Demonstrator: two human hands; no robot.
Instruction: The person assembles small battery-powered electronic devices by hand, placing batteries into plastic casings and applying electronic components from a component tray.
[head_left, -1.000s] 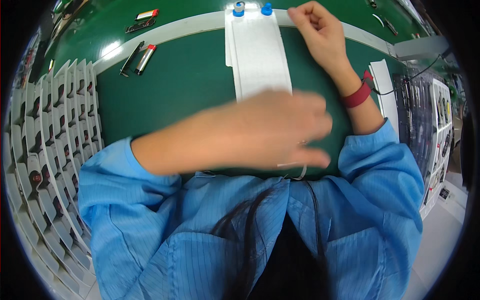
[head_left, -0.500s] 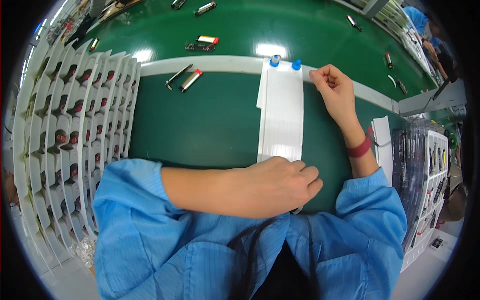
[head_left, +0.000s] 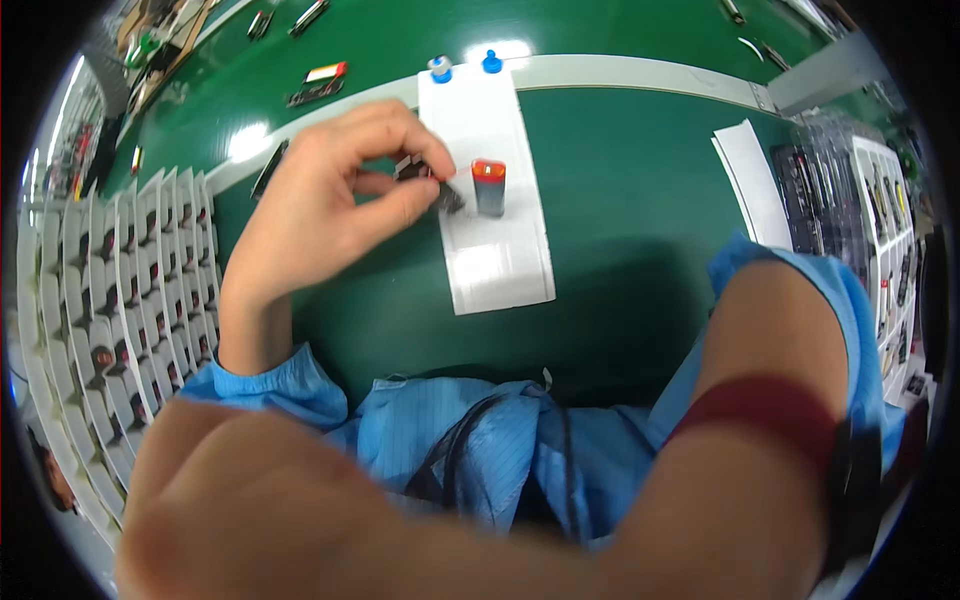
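Note:
My left hand [head_left: 330, 190] is over the left edge of a white board [head_left: 500, 270]. Its thumb and fingertips pinch a small dark strip-shaped part [head_left: 447, 196], partly hidden by the fingers. Just right of those fingertips, a small battery cell [head_left: 489, 188] with a red end and a grey body appears on the board, slightly blurred. My right hand [head_left: 300, 510] is raised very close to the camera along the lower edge, smeared by motion; whether it holds anything cannot be made out. A dark red band [head_left: 765, 420] circles the right wrist.
Two blue-capped fittings [head_left: 491, 62] sit at the board's far end. Stacked white trays [head_left: 130, 300] with dark and red parts stand left. More trays [head_left: 880, 230] and a white strip [head_left: 752, 185] lie right. Cells and dark parts [head_left: 320, 82] lie beyond the pale rail [head_left: 640, 72].
My left hand has moved from the board's near end up to its left side and now pinches a dark part. My right hand has come back toward the camera. A red-ended cell now shows on the board.

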